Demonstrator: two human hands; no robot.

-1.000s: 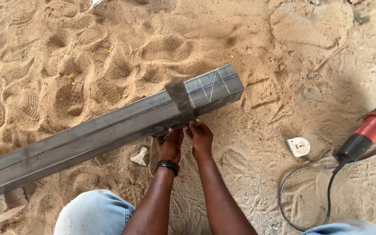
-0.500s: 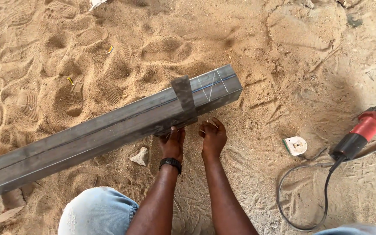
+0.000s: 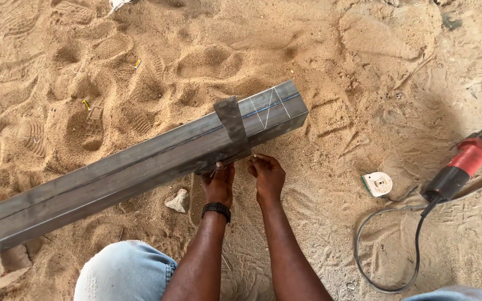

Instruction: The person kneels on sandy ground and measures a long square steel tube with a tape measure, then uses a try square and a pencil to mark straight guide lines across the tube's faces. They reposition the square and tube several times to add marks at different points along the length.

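Observation:
A long grey square steel tube [image 3: 140,161] lies across the sand, its end at the upper right marked with white lines. A dark flat strip [image 3: 231,122] is wrapped over the tube near that end. My left hand [image 3: 217,184], with a black watch on the wrist, presses against the tube's near side just below the strip. My right hand [image 3: 267,174] is beside it, fingertips pinched at the strip's lower end near the tube's bottom edge, holding something thin that I cannot make out.
A red angle grinder [image 3: 470,159] lies on the sand at the right, its black cable [image 3: 386,245] looping toward me. A small white tape measure [image 3: 377,183] sits near it. A pale stone [image 3: 178,200] lies under the tube. My denim-clad knee [image 3: 124,273] is at the bottom.
My right hand has shifted slightly right and then back toward the strip's lower end. The left hand stays against the tube. The view has drifted a little.

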